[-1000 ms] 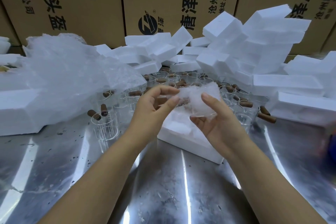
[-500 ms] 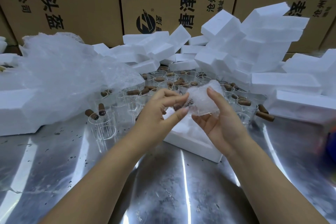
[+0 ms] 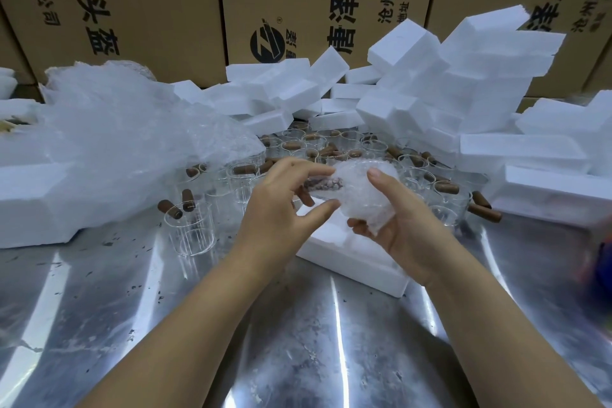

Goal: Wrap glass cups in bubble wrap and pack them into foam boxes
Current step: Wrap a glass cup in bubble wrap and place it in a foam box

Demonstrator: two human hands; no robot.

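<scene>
Cup (image 3: 362,195) held at centre above foam box (image 3: 361,258), cradled in right hand (image 3: 402,230), thumb on top. Left end of wrap (image 3: 381,209) pinched by left hand (image 3: 281,214). Loose end best tucked snugly before boxing.

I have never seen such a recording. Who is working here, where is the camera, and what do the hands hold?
There is no machine: a person works with two bare hands. The one camera sits on the person's head and looks forward and down. The right hand cradles a wrapped cup, glass inside bubble wrap, and the left hand grips its end. Under them lies a foam box on a shiny metal table. Behind stand many bare glass cups, a heap of bubble wrap, piled foam boxes and cardboard cartons.
</scene>
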